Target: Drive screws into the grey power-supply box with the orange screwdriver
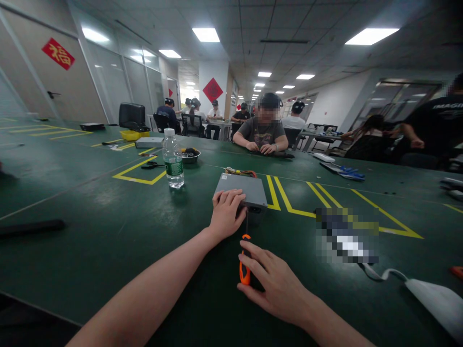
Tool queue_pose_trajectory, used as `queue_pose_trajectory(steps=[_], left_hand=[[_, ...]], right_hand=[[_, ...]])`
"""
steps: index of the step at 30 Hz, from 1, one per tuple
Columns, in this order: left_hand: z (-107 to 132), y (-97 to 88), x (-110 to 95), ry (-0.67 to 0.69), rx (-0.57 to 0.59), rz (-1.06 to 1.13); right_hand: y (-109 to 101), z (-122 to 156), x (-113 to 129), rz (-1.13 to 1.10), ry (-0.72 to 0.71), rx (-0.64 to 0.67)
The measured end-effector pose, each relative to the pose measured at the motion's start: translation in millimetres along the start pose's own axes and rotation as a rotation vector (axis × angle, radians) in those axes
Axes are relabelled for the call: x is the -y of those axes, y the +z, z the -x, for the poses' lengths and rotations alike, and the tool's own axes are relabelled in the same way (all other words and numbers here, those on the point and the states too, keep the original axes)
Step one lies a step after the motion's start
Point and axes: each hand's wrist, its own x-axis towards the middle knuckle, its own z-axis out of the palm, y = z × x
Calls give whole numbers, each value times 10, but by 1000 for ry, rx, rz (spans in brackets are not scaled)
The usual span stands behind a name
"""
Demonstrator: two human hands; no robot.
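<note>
A grey metal computer power supply unit (240, 188) lies on the green table in front of me, with coloured cables (240, 172) coming out at its far side. My left hand (227, 212) grips its near left part, fingers over the top and thumb down at the near face. In my right hand (269, 277) is a screwdriver (245, 262) with an orange and black handle, held between thumb and fingers. Its shaft points away from me, and its tip reaches the unit's near face by my left thumb. The exact spot of contact is too small to make out.
A water bottle (173, 161) stands left of the unit, with a metal bowl (190, 154) behind it. To the right lie a blurred-out object (347, 236) and a white item with a strap (434, 303). Across the table sits a person (265, 127).
</note>
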Motion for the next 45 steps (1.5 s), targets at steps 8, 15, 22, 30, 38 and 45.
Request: queue_pose_trajectory(steps=[8, 15, 22, 30, 38, 45], left_hand=[[1, 11, 11, 10, 10, -13], [0, 15, 17, 9, 25, -23], [3, 24, 17, 11, 41, -28], [4, 40, 23, 16, 27, -40], [0, 36, 23, 20, 31, -48], [-1, 33, 10, 17, 15, -42]], right_hand=[[41, -2, -60, -53, -23, -79], [-22, 4, -82, -10, -79, -1], [46, 56, -109, -130, -28, -173], [-4, 14, -86, 35, -88, -93], [-6, 20, -65, -59, -1, -78], [-74, 1, -54, 75, -90, -62]])
